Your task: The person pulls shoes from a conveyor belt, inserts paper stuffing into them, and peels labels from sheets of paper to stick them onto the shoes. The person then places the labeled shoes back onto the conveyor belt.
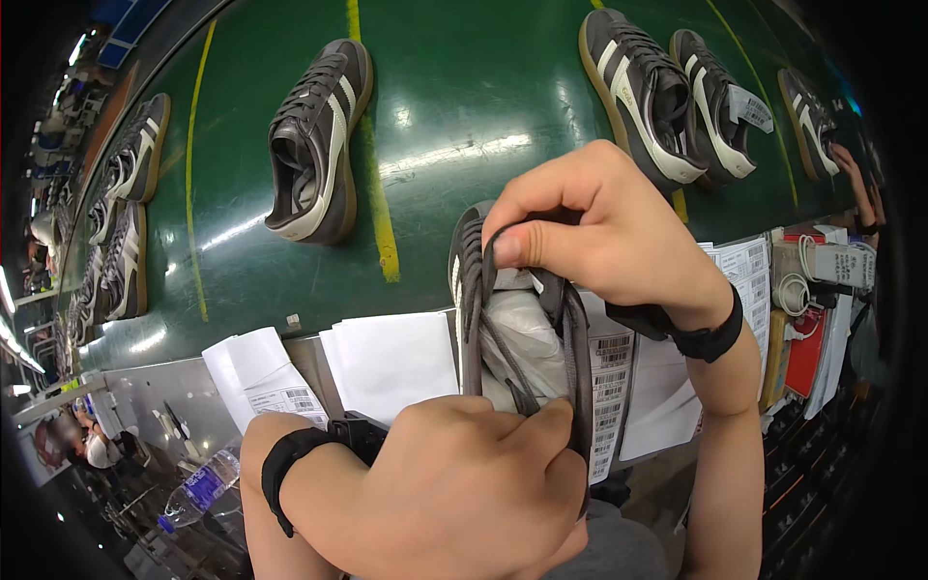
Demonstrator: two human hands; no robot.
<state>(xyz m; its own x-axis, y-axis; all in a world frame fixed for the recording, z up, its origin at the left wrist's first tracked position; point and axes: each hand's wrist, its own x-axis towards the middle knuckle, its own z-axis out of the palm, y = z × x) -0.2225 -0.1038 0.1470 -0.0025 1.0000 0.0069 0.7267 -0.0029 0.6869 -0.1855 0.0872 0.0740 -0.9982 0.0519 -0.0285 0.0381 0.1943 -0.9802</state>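
Observation:
A dark sneaker (458,275) with pale side stripes is in front of me, toe pointing away, its laces loosened. White stuffing paper (527,333) fills its opening. My left hand (474,478) is closed on the near end of the sneaker and hides the heel. Over the front of the opening, my right hand (590,227) pinches a dark shoelace (491,246) between thumb and forefinger. Its other fingers are curled in. Both wrists wear black bands.
Similar sneakers (324,145) stand on the green surface (464,87) with yellow lines, one pair (638,97) at right. White sheets (391,358) and barcode labels (607,396) line the near edge. A bottle (201,486) lies lower left. Another person's hand (855,184) touches a far-right sneaker.

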